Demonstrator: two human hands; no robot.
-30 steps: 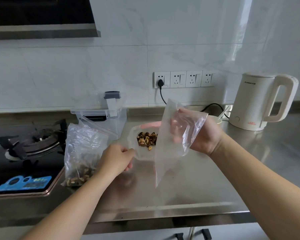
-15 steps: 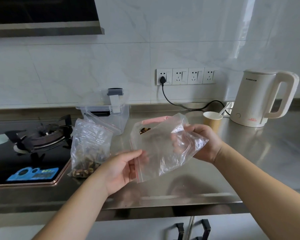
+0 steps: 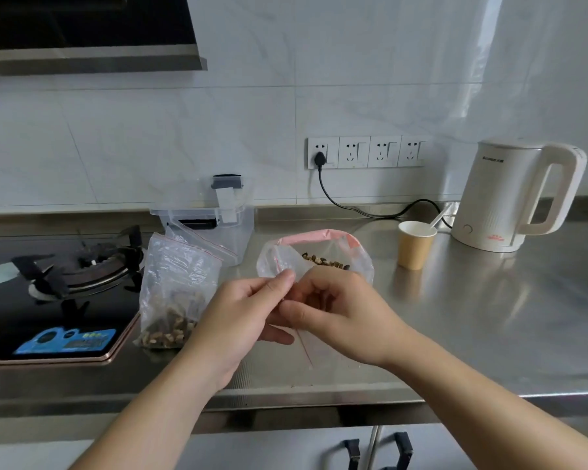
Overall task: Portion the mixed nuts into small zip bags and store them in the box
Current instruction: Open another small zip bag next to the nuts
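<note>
home kitchen | gas hob (image 3: 82, 266) | kettle (image 3: 510, 198) | steel counter (image 3: 489, 317)

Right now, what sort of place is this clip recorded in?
Most likely a home kitchen. A gas hob is set into a steel counter, an electric kettle stands beneath a row of wall sockets, and a range hood hangs above the burner.

Both hands (left hand (image 3: 243, 315), right hand (image 3: 336, 315)) meet, fingers curled, pinching.
</note>
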